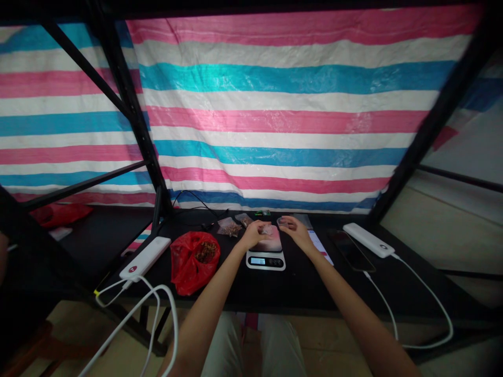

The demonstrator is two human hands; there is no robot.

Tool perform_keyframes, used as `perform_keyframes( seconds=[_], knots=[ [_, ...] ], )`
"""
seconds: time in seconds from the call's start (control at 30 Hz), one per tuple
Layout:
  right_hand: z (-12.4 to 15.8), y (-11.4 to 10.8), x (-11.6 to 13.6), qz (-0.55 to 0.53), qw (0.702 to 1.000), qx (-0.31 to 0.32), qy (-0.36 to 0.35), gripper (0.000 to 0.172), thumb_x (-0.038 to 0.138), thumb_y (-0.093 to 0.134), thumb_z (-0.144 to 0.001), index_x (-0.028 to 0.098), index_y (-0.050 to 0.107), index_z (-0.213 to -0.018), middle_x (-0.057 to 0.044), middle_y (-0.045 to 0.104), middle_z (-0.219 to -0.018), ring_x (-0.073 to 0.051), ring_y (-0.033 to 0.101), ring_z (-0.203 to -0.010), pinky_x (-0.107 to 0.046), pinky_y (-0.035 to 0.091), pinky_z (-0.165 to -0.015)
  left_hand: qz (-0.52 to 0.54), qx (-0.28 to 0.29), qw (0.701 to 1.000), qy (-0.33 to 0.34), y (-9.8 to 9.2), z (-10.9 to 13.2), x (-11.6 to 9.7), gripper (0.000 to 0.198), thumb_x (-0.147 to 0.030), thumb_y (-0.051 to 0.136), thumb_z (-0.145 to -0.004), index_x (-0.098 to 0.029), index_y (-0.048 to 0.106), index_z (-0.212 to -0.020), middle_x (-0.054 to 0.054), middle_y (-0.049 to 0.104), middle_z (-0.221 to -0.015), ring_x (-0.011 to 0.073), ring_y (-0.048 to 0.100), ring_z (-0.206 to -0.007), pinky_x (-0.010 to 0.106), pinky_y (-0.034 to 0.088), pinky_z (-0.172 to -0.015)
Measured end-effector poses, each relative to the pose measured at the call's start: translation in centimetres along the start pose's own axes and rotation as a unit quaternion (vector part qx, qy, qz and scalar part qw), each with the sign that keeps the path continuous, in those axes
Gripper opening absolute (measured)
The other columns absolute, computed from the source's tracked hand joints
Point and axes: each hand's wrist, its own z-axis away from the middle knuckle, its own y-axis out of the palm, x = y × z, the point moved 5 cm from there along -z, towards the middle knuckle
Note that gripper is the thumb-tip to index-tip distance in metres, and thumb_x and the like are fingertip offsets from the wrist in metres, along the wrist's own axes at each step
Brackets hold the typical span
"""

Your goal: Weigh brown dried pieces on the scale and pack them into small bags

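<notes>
A white digital kitchen scale [266,260] with a lit display lies in front of me on the black table. Over the left part of its pan is my left hand [254,235], fingers curled round a small clear plastic piece [268,229] whose exact kind I cannot make out. Just beyond the scale's right back corner, my right hand [297,231] grips a small clear plastic cup [281,222] by its side. Left of the scale sits an open red plastic bag [188,264] with brown dried bits [206,252] inside.
Small clear bags of brown bits [229,227] lie behind the scale. A sheet of paper [320,246] and a phone [353,251] are to the right. White power banks [145,257] with cables flank the workspace. Black frame posts [133,104] and a striped tarp [283,120] stand behind.
</notes>
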Motion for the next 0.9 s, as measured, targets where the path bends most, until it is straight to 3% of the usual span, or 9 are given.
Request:
perform_keyframes(
  seconds=[0.13, 0.23, 0.33, 0.43, 0.57, 0.63, 0.73, 0.9],
  knots=[
    [2.5, -0.5, -5.6, -0.067, 0.988, -0.119, 0.07, 0.039, 0.037, 0.064, -0.063, 0.017, 0.054, -0.094, -0.012, 0.068, -0.094, -0.025, 0.064, -0.089, -0.044, 0.05, -0.08, -0.128, 0.036, 0.991, 0.017, 0.9, -0.4, 0.3, 0.065, -0.03, 0.078, -0.052, -0.021, 0.059, -0.113, 0.008, 0.061, -0.109, 0.0244, 0.053, -0.1, 0.04, 0.037, -0.092],
    [4.3, -0.2, -7.5, -0.029, 0.99, -0.118, 0.067, 0.038, 0.037, 0.062, -0.064, 0.018, 0.052, -0.097, -0.013, 0.066, -0.099, -0.026, 0.062, -0.095, -0.049, 0.046, -0.085, -0.124, 0.021, 0.991, 0.049, 0.5, 0.1, 0.2, 0.066, -0.032, 0.076, -0.056, -0.022, 0.055, -0.118, 0.008, 0.055, -0.122, 0.0261, 0.044, -0.116, 0.043, 0.03, -0.1],
    [5.1, 0.2, -7.7, 0.03, 0.994, -0.095, 0.054, 0.041, 0.034, 0.058, -0.068, 0.017, 0.05, -0.104, -0.013, 0.064, -0.104, -0.026, 0.06, -0.1, -0.05, 0.042, -0.09, -0.08, -0.13, 0.988, 0.04, -2.0, 1.6, 1.0, 0.037, -0.031, 0.06, -0.075, -0.018, 0.058, -0.11, 0.009, 0.058, -0.115, 0.0218, 0.05, -0.11, 0.038, 0.034, -0.096],
    [5.1, 0.4, -7.7, 0.06, 0.994, -0.078, 0.048, 0.05, 0.034, 0.055, -0.07, 0.016, 0.044, -0.116, -0.014, 0.062, -0.109, -0.026, 0.058, -0.103, -0.05, 0.04, -0.092, -0.078, -0.305, 0.949, -0.02, -4.8, 4.5, 2.8, 0.025, -0.028, 0.042, -0.086, -0.016, 0.061, -0.096, 0.008, 0.063, -0.098, 0.0189, 0.056, -0.095, 0.034, 0.04, -0.088],
    [5.1, 0.6, -7.7, 0.092, 0.992, -0.077, 0.03, 0.06, 0.035, 0.055, -0.072, 0.016, 0.037, -0.126, -0.016, 0.053, -0.121, -0.027, 0.05, -0.113, -0.049, 0.038, -0.094, -0.123, -0.414, 0.9, -0.065, -6.3, 7.9, 3.9, 0.019, -0.022, 0.039, -0.086, -0.016, 0.058, -0.088, 0.007, 0.061, -0.09, 0.018, 0.055, -0.089, 0.031, 0.041, -0.083],
    [5.2, 0.5, -7.6, 0.087, 0.991, -0.095, 0.029, 0.059, 0.038, 0.053, -0.075, 0.016, 0.037, -0.127, -0.017, 0.048, -0.124, -0.027, 0.048, -0.114, -0.048, 0.039, -0.093, -0.15, -0.428, 0.889, -0.055, -6.3, 8.5, 3.4, 0.015, -0.022, 0.043, -0.085, -0.017, 0.056, -0.089, 0.006, 0.059, -0.09, 0.0184, 0.054, -0.09, 0.031, 0.041, -0.083],
    [5.5, 0.0, -6.9, 0.078, 0.988, -0.126, 0.029, 0.053, 0.04, 0.049, -0.079, 0.016, 0.038, -0.126, -0.017, 0.045, -0.125, -0.026, 0.05, -0.109, -0.046, 0.043, -0.09, -0.172, -0.406, 0.897, -0.032, -5.8, 8.3, 2.5, 0.013, -0.024, 0.051, -0.081, -0.018, 0.055, -0.092, 0.007, 0.057, -0.094, 0.0193, 0.052, -0.094, 0.031, 0.04, -0.083],
    [6.2, -0.5, -3.9, 0.13, 0.977, -0.164, -0.039, 0.039, 0.033, 0.041, -0.085, 0.016, 0.044, -0.12, -0.013, 0.048, -0.116, -0.022, 0.05, -0.103, -0.042, 0.044, -0.09, -0.122, -0.421, 0.898, -0.037, -5.8, 8.2, 2.3, 0.028, -0.026, 0.061, -0.074, -0.019, 0.052, -0.1, 0.004, 0.059, -0.086, 0.017, 0.054, -0.083, 0.028, 0.042, -0.076]
  ],
)
